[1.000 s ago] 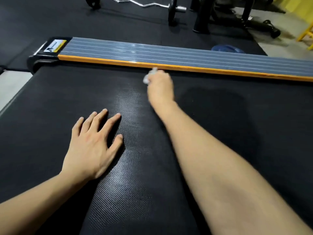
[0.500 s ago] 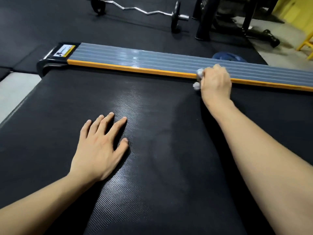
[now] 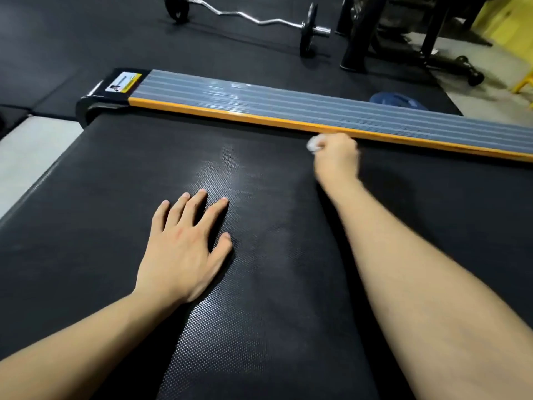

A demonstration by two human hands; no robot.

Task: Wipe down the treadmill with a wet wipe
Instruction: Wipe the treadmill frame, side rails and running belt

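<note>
The treadmill's black textured belt [image 3: 115, 226] fills most of the view. Along its far side runs a grey ribbed side rail [image 3: 259, 96] with an orange edge. My right hand [image 3: 336, 157] reaches across the belt and grips a crumpled white wet wipe [image 3: 315, 144], which shows at the left of my fist, on the belt just below the orange edge. Most of the wipe is hidden inside my fingers. My left hand [image 3: 184, 243] lies flat on the belt with its fingers spread, holding nothing.
A curl barbell [image 3: 251, 18] with black plates lies on the dark floor mats beyond the rail. Black machine legs [image 3: 357, 39] stand at the back right. A blue object [image 3: 395, 101] sits behind the rail. Pale floor [image 3: 31, 145] shows at the left.
My right hand with the wipe went right along the orange edge, then came back a little to the left and off the rail onto the belt. My left hand stayed flat.
</note>
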